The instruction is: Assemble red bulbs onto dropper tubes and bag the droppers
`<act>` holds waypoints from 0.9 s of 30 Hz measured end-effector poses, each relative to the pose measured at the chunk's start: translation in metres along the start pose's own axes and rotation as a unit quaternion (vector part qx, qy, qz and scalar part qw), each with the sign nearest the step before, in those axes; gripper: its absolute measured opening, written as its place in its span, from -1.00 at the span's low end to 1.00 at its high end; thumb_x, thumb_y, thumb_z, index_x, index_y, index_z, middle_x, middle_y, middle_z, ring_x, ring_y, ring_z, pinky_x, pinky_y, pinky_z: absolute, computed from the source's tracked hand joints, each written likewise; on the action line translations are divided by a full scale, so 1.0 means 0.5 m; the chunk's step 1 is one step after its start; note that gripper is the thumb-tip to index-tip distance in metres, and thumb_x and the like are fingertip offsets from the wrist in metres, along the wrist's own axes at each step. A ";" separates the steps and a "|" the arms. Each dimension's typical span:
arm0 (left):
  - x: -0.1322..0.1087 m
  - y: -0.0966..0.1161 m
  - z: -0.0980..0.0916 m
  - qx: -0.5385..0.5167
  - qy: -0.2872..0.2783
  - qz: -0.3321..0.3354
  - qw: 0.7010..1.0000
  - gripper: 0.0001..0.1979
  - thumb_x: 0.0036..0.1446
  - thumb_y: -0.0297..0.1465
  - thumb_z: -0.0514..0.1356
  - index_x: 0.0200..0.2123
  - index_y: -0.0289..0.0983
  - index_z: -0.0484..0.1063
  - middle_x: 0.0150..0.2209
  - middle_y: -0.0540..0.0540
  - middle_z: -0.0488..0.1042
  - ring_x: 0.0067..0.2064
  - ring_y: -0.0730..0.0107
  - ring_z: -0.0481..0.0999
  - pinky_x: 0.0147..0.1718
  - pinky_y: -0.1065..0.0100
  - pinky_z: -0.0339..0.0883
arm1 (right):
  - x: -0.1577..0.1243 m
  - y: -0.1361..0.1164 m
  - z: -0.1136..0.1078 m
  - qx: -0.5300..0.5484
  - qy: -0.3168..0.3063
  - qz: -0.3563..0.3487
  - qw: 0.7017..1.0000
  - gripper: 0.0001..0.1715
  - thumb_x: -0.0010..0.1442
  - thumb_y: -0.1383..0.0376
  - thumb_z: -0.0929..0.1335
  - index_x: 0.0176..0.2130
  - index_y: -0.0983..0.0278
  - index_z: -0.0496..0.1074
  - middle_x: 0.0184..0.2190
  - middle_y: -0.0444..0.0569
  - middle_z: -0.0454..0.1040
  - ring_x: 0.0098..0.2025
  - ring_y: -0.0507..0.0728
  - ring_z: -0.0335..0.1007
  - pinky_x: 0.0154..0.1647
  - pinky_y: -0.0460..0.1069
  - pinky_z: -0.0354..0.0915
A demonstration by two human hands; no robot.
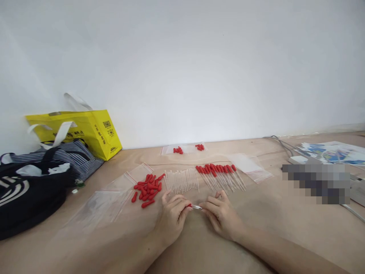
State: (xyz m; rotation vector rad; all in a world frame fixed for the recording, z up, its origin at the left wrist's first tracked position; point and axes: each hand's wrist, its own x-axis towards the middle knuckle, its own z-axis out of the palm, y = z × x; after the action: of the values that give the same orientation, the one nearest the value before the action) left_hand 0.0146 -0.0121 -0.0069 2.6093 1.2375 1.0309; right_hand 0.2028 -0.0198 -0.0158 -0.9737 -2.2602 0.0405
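Between my two hands, low over the table, is a clear glass dropper tube (196,206) with a red rubber bulb (190,205) at its left end. My left hand (173,213) pinches the bulb, most of which its fingers hide. My right hand (219,213) pinches the tube, whose far end is hidden. Left of my hands lies a loose pile of red rubber bulbs (147,188). Beyond my hands, a row of bare glass tubes (181,180) lies side by side. To its right are several droppers (221,176) with red bulbs on their upper ends.
Clear plastic bags (97,205) lie at the left, another bag (251,167) at the right. By the wall sits a bag (188,148) holding red bulbs. A yellow bag (105,133) and black bag (31,201) stand left; papers (336,152) and cables (281,142) lie right.
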 end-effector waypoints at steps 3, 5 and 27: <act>-0.004 -0.003 0.005 0.001 0.006 0.028 1.000 -0.82 0.15 -0.44 -0.03 -0.43 -0.21 0.34 -0.48 0.06 0.48 -0.30 0.38 0.42 0.02 0.05 -0.27 | -0.001 0.010 -0.002 -0.055 0.026 -0.061 0.996 -0.70 0.12 0.49 0.11 -0.34 0.27 0.35 -0.55 -0.14 0.34 -0.54 -0.02 0.12 -0.30 0.00 -0.09; -0.006 -0.004 0.008 0.003 0.005 0.045 0.999 -0.82 0.14 -0.45 -0.02 -0.43 -0.21 0.34 -0.48 0.07 0.47 -0.30 0.39 0.42 0.04 0.05 -0.33 | -0.002 0.015 0.000 -0.086 0.038 -0.099 0.991 -0.68 0.11 0.51 0.10 -0.34 0.29 0.35 -0.57 -0.14 0.32 -0.55 -0.03 0.12 -0.31 0.01 -0.10; -0.001 -0.017 -0.009 0.068 0.033 0.097 0.992 -0.84 0.14 -0.33 0.02 -0.37 -0.18 0.38 -0.45 0.06 0.51 -0.22 0.33 0.43 0.08 -0.01 -0.44 | 0.010 0.010 0.005 -0.051 0.022 -0.056 0.997 -0.77 0.20 0.33 0.16 -0.31 0.25 0.37 -0.51 -0.13 0.40 -0.45 0.00 0.21 -0.33 -0.01 -0.09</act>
State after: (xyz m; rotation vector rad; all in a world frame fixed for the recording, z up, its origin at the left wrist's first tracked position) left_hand 0.0062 -0.0074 -0.0066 2.8705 1.1209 1.1097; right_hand 0.2022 -0.0121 -0.0161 -0.8888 -2.2914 -0.1454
